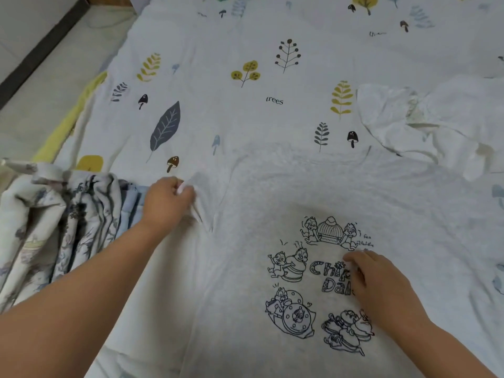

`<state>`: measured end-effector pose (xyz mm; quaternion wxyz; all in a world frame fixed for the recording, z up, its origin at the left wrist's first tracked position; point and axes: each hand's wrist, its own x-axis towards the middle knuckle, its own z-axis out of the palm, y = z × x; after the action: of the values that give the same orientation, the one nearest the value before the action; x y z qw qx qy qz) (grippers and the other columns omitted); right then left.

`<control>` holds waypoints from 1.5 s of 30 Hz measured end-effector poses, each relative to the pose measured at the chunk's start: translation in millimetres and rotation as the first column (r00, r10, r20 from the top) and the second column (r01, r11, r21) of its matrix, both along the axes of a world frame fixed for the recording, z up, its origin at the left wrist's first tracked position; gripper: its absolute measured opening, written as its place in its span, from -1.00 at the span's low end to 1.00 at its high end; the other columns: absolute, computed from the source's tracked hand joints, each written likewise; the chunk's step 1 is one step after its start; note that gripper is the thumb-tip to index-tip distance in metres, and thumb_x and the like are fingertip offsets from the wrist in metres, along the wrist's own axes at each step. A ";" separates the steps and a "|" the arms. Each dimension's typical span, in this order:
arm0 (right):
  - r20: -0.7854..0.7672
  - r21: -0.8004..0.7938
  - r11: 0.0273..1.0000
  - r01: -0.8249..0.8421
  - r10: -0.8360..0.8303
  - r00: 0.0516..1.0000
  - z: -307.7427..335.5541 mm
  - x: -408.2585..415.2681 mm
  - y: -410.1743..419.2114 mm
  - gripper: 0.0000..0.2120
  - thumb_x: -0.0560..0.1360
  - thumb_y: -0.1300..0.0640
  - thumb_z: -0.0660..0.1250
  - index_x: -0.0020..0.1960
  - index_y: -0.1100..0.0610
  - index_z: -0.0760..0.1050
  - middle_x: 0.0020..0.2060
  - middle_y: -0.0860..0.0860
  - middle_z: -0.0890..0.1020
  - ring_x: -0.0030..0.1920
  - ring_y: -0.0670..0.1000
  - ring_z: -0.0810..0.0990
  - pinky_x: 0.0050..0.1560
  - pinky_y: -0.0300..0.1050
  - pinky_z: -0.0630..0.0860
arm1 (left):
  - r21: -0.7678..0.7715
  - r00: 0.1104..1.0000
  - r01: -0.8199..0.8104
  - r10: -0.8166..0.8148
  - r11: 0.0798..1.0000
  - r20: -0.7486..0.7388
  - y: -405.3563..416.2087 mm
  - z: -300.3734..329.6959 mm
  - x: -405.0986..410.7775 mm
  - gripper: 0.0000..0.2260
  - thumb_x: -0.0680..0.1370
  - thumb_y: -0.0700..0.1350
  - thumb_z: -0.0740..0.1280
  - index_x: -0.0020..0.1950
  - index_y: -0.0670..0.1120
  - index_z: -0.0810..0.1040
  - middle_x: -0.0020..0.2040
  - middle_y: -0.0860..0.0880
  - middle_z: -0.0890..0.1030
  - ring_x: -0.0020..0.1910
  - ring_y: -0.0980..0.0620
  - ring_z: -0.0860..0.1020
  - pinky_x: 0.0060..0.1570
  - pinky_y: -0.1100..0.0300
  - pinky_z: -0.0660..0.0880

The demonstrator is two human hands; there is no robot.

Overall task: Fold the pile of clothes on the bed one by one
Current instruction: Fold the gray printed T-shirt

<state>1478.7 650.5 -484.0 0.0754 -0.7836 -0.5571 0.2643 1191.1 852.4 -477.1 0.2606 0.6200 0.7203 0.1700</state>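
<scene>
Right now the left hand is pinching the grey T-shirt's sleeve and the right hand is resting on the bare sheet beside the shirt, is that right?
Not quite. The left hand does pinch the T-shirt at its sleeve, but the right hand is on the shirt itself, over the cartoon print, not on the sheet. The head view shows it.

T-shirt [272, 192] flat on bedsheet [231, 50]; clothes pile [60, 214] left; crumpled garment [425, 124] right-behind.
</scene>
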 end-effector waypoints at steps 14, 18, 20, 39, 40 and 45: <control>-0.171 0.048 0.991 0.125 -0.115 0.979 7.4 -3.4 31.0 -0.76 0.58 0.19 0.18 0.18 0.02 0.50 -0.07 -0.16 0.52 -0.02 -0.11 0.51 0.00 -0.23 0.43 | -0.123 0.797 0.604 -0.601 0.787 0.062 -53.2 50.5 107.0 -0.80 0.56 0.06 0.24 0.09 -0.02 0.48 -0.28 0.08 0.54 -0.42 0.26 0.42 -0.33 0.29 0.36; -0.223 0.060 0.984 0.170 -0.153 0.963 8.7 -5.3 40.7 -0.79 0.58 0.18 0.18 0.16 0.05 0.51 -0.12 -0.11 0.57 -0.25 -0.13 0.51 -0.16 -0.25 0.43 | -0.148 0.759 0.643 -0.651 0.752 -0.005 -71.2 24.2 100.3 -0.81 0.59 -0.03 0.20 0.13 -0.02 0.54 -0.05 0.06 0.58 -0.20 0.19 0.47 -0.16 0.28 0.36; -0.254 0.053 0.980 0.193 -0.173 0.952 9.8 -10.1 50.2 -0.80 0.58 0.14 0.18 0.16 0.07 0.50 -0.09 -0.08 0.58 -0.37 -0.15 0.45 -0.25 -0.23 0.42 | -0.049 0.849 0.514 -0.516 0.857 -0.115 -73.7 9.9 87.8 -0.79 0.56 -0.10 0.23 0.17 -0.04 0.51 0.03 0.02 0.51 0.01 0.06 0.46 -0.12 0.29 0.26; 0.320 0.164 0.882 -0.442 0.376 0.869 -15.7 -60.6 93.5 -0.67 0.07 0.23 0.60 -0.23 0.17 0.57 -0.34 0.09 0.59 -0.30 0.13 0.58 -0.30 -0.01 0.53 | -0.136 0.964 0.261 -0.266 0.956 -0.015 -95.4 -27.4 48.9 -0.69 0.43 -0.07 0.41 -0.04 0.01 0.26 -0.26 0.13 0.40 -0.32 0.20 0.40 -0.38 0.34 0.24; 0.296 0.256 0.891 -0.376 0.298 0.908 -11.2 -57.4 94.4 -0.75 0.17 0.24 0.55 -0.22 0.20 0.55 -0.37 0.10 0.58 -0.34 0.13 0.56 -0.35 -0.02 0.51 | -0.146 0.963 0.267 -0.270 0.953 -0.004 -97.9 -28.1 47.9 -0.66 0.45 -0.08 0.41 -0.02 0.02 0.23 -0.27 0.14 0.42 -0.34 0.23 0.40 -0.40 0.39 0.24; 0.143 0.638 0.761 -0.120 0.037 0.989 10.5 -24.9 88.6 -0.90 0.44 0.28 0.20 -0.17 0.24 0.48 -0.30 0.12 0.52 -0.26 0.11 0.44 -0.28 -0.07 0.37 | -0.152 0.977 0.214 -0.212 0.965 0.031 -102.0 -28.6 35.9 -0.69 0.45 -0.15 0.41 -0.30 0.03 0.28 -0.44 0.08 0.38 -0.45 0.15 0.33 -0.42 0.33 0.26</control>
<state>1453.8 739.2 -473.6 0.2945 -0.7007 -0.6497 0.0116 1227.0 750.4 -505.7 0.3300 0.6704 0.6586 0.0891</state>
